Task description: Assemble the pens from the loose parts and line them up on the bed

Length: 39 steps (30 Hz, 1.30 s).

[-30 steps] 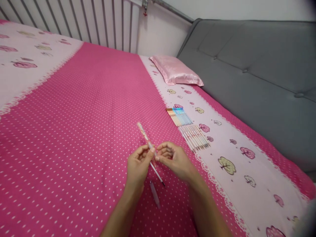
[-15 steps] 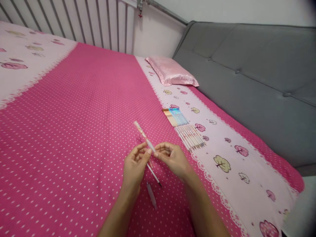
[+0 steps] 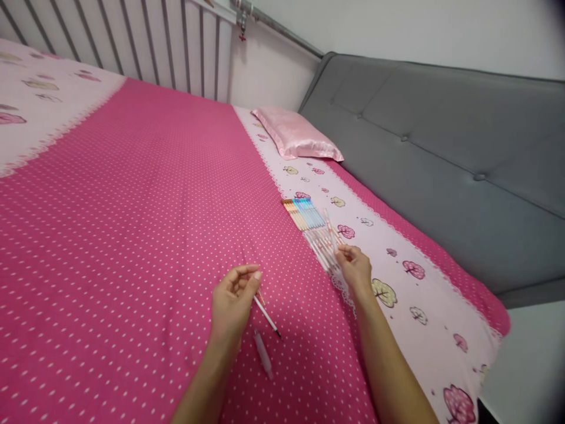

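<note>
My right hand [image 3: 356, 268] pinches a slim pen [image 3: 329, 228] with a pale, patterned barrel, held tilted over the near row of pens [image 3: 320, 248]. That row has similar white-and-orange patterned barrels, partly covered by the hand. My left hand [image 3: 233, 297] hovers above the bedspread with loosely curled fingers, and nothing shows between thumb and forefinger. Just below it a thin white refill [image 3: 266, 316] with a dark tip lies on the cloth, its upper end beside a small orange-patterned piece partly hidden by the hand. Closer to me rests a translucent pinkish pen part [image 3: 263, 354].
Beyond the near row lie yellow-brown and blue pens [image 3: 303, 213], side by side. A pink satin pillow [image 3: 295, 134] sits by the grey padded headboard [image 3: 432, 135]. The dotted pink bedspread [image 3: 145, 235] stretches left to a white radiator [image 3: 145, 44].
My right hand has carried the pen away from my left hand, rightward to the near pen row. My left hand has let go of it. The view has shifted slightly.
</note>
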Motion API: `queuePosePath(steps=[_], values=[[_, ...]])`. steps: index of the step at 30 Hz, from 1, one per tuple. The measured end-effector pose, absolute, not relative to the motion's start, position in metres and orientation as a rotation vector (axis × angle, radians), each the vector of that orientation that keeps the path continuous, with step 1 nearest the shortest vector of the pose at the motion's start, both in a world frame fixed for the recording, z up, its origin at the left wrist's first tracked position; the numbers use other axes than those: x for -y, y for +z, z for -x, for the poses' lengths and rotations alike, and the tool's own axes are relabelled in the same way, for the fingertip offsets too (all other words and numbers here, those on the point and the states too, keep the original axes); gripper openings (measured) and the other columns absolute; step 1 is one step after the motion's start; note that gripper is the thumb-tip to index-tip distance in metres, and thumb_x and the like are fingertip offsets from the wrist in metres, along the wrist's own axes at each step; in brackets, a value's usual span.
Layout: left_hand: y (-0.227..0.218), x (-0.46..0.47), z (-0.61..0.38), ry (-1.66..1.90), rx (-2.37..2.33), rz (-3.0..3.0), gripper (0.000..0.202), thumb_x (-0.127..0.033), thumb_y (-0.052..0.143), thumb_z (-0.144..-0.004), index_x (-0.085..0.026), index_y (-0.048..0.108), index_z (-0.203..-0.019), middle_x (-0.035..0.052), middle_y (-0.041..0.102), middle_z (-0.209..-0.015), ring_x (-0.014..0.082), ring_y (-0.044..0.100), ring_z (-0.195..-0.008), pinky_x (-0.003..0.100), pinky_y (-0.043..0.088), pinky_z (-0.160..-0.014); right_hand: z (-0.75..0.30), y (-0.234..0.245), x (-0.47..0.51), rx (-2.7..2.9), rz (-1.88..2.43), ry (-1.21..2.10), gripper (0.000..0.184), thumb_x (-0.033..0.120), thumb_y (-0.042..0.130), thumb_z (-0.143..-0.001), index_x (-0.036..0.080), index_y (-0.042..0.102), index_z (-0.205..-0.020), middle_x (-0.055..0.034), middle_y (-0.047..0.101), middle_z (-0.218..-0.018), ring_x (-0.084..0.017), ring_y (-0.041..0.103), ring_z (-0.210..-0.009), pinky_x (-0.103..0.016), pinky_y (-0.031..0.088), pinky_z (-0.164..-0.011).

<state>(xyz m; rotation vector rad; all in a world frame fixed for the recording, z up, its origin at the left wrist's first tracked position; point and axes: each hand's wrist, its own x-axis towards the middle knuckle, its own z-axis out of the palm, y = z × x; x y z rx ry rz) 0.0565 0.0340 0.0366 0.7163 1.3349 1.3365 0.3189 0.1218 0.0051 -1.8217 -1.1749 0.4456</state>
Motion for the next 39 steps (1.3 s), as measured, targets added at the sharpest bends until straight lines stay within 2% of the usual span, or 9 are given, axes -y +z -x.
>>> queuePosePath(steps=[6,11,18,26,33,39], values=[[0.035,-0.035,-0.058,1.364,-1.354,-0.713,0.04,-0.044,0.07,-0.063,-0.014,0.065,-0.089,0.004,0.063,-0.071,0.0151,0.057,-0.064,0.025,0.044,-0.057,-0.379,0.002,-0.132,1.098,2.112,0.224,0.029,0.029,0.059,-0.065,0.014,0.069,-0.087,-0.011,0.07,-0.079,-0.025,0.063,-0.076,-0.036,0.045,-0.078],[0.033,-0.036,-0.054,1.333,-1.33,-0.758,0.039,-0.044,0.069,-0.064,-0.015,0.065,-0.089,0.004,0.064,-0.075,0.0149,0.058,-0.068,0.024,0.045,-0.059,-0.402,0.0,-0.144,1.07,2.26,0.118,0.024,0.024,0.059,-0.063,0.016,0.071,-0.082,-0.0111,0.07,-0.078,-0.025,0.062,-0.077,-0.034,0.045,-0.072],[0.035,-0.035,-0.056,1.381,-1.368,-0.726,0.037,-0.044,0.069,-0.064,-0.015,0.066,-0.086,0.0042,0.064,-0.073,0.0156,0.058,-0.066,0.024,0.044,-0.057,-0.407,-0.007,-0.153,1.089,2.346,0.107,0.023,0.021,0.059,-0.064,0.017,0.071,-0.083,-0.0111,0.07,-0.083,-0.024,0.062,-0.075,-0.033,0.044,-0.066],[0.037,-0.036,-0.051,1.309,-1.339,-0.765,0.036,-0.043,0.068,-0.067,-0.015,0.064,-0.089,0.0042,0.062,-0.076,0.0155,0.057,-0.07,0.025,0.045,-0.06,-0.407,-0.013,-0.159,1.081,2.398,0.159,0.024,0.024,0.06,-0.068,0.016,0.072,-0.087,-0.0125,0.071,-0.086,-0.025,0.063,-0.079,-0.032,0.045,-0.066],[0.031,-0.037,-0.052,1.285,-1.337,-0.769,0.039,-0.045,0.067,-0.067,-0.015,0.063,-0.091,0.0044,0.062,-0.076,0.016,0.057,-0.07,0.026,0.045,-0.062,-0.405,-0.016,-0.164,1.111,2.439,0.204,0.016,0.027,0.062,-0.077,0.016,0.068,-0.088,-0.0074,0.069,-0.088,-0.019,0.063,-0.082,-0.032,0.047,-0.074],[0.027,-0.038,-0.051,1.275,-1.337,-0.777,0.037,-0.044,0.066,-0.069,-0.015,0.063,-0.092,0.0042,0.061,-0.076,0.0154,0.056,-0.07,0.026,0.045,-0.063,-0.403,-0.015,-0.164,1.127,2.485,0.26,0.021,0.033,0.055,-0.086,0.015,0.062,-0.095,-0.005,0.064,-0.097,-0.017,0.061,-0.089,-0.038,0.049,-0.082]])
